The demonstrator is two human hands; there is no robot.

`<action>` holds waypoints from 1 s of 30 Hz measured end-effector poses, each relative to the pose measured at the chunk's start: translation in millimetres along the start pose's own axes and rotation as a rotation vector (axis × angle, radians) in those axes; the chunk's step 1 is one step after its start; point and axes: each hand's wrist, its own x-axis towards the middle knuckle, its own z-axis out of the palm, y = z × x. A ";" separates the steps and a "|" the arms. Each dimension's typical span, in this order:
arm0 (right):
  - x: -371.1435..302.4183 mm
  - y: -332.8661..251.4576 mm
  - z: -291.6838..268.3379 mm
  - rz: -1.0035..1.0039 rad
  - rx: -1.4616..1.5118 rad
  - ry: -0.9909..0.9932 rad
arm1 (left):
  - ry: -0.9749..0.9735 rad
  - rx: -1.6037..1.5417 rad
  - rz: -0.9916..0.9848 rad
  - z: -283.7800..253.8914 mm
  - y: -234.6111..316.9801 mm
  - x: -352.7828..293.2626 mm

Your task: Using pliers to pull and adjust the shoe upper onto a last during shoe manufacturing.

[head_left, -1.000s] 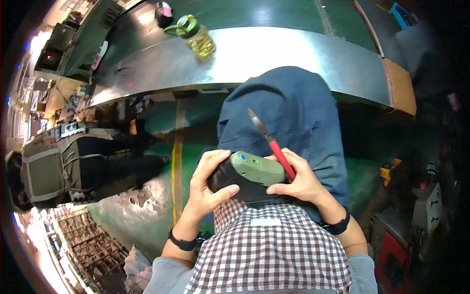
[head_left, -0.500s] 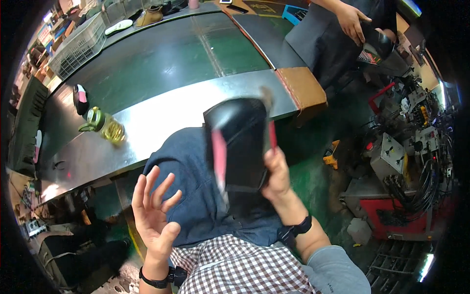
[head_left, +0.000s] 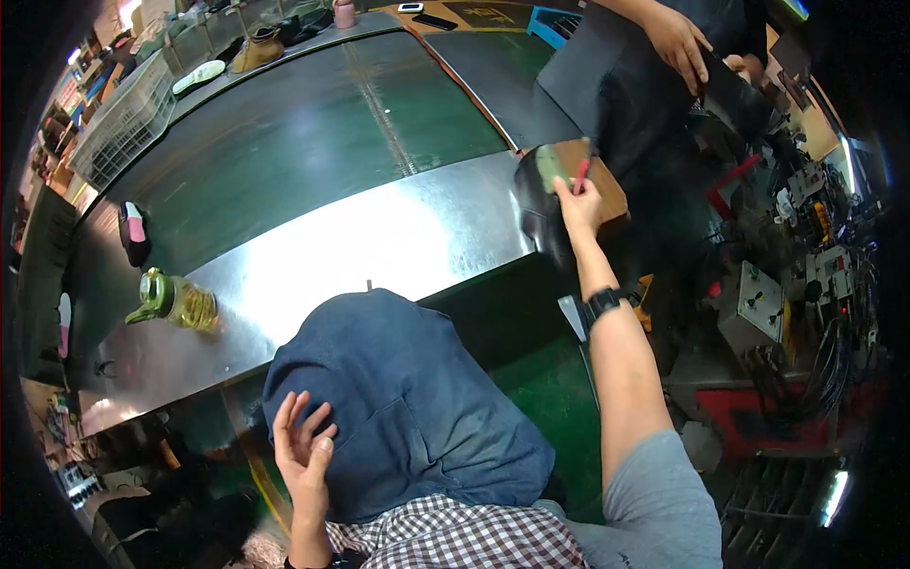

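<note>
My right hand reaches far out to the right, over the table's near right corner. Its fingers are closed on a black shoe, smeared by motion, with a greenish patch on its upper side. The same hand also grips a slim tool with a red handle; its working end is blurred. I cannot tell whether the shoe touches the table. Low on the left, beside the dark blue cloth on my lap, my left hand is raised, fingers apart, holding nothing.
A green-lidded bottle stands on the metal table edge at left. Beyond it lies a black shoe with pink inside. A white crate sits far left. Another person's hand is at upper right; machinery stands at right.
My right hand has carried the shoe and red-handled tool from above my lap out to the far right. My left hand has dropped lower, still spread. The view has shifted slightly.
</note>
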 end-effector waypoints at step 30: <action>-318.5 -107.1 -37.3 0.215 1.006 -0.648 | 0.004 0.859 0.445 -0.1 -57.2 0.7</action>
